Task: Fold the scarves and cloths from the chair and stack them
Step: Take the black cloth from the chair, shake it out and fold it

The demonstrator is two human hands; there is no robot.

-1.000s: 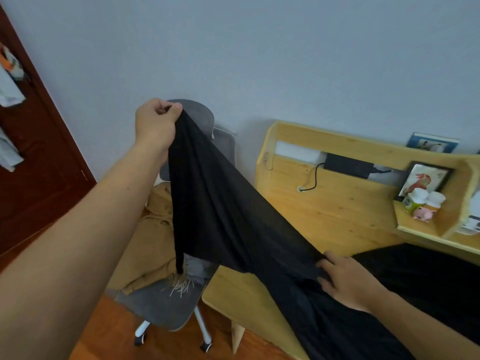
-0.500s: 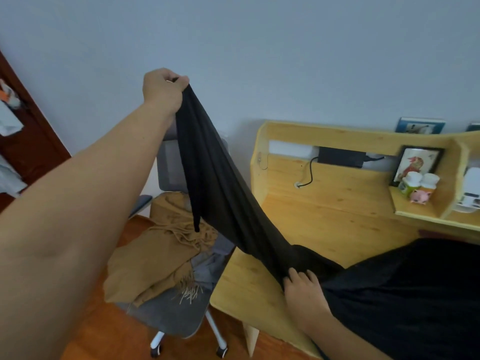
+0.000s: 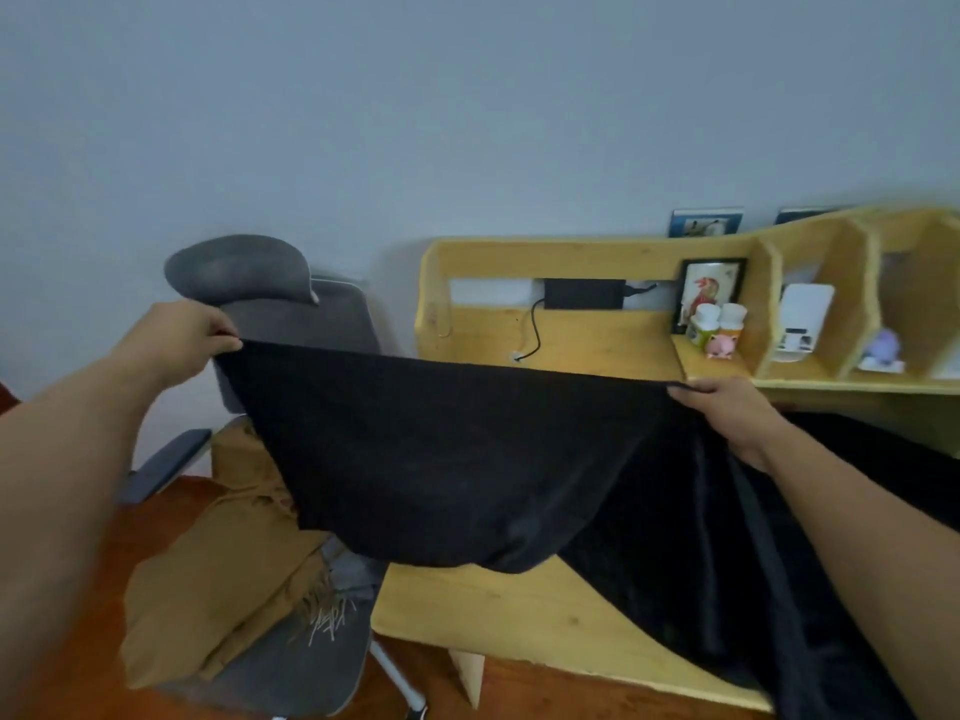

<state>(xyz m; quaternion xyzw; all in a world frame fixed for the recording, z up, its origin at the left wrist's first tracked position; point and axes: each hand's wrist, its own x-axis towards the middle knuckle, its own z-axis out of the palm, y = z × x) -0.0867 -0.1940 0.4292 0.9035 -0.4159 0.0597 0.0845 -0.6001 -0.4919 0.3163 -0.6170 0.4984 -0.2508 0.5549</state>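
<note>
left hand (image 3: 179,335): pinches black cloth (image 3: 441,459) edge
right hand (image 3: 727,407): pinches same edge
chair (image 3: 291,662): tan scarf (image 3: 208,579)

No text, brand or number can be read — the labels on the 2 bottles (image 3: 717,320), the framed picture (image 3: 707,292) and the white device (image 3: 800,320) on the shelf are too blurred to make out.

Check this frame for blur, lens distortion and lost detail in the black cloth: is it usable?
Head view: wide-angle bending curves the desk and its shelf; soft overall with dim, even light; the black cloth, held by the left hand and right hand, reads as flat black with few folds visible; the tan scarf stays legible. Usable.
</note>
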